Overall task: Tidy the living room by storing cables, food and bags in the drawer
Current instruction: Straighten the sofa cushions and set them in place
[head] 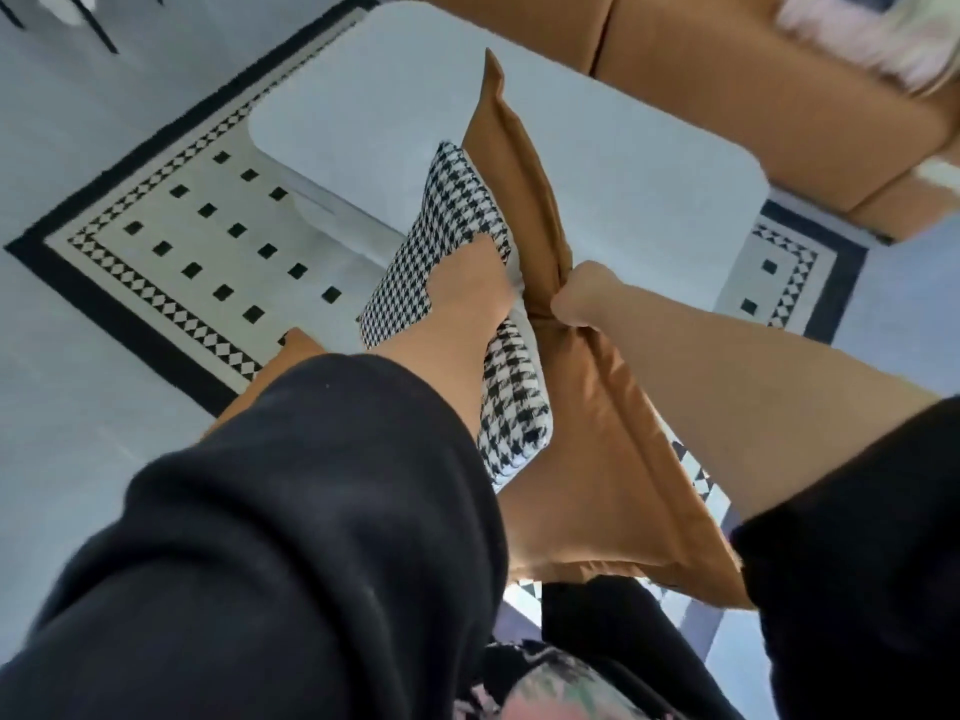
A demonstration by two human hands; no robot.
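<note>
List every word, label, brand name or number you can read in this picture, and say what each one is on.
None: no text can be read in this view.
The houndstooth cushion and the rug show only woven patterns.
The tan cushion, the table and the sofa are plain.
The patterned fabric at the bottom edge is too blurred to tell.

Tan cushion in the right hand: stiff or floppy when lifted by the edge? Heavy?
Probably floppy: the tan cushion bunches into creases where the right hand grips its edge. Likely light for its size, since that one hand seems to hold it up. Its smooth fabric may slip somewhat.
</note>
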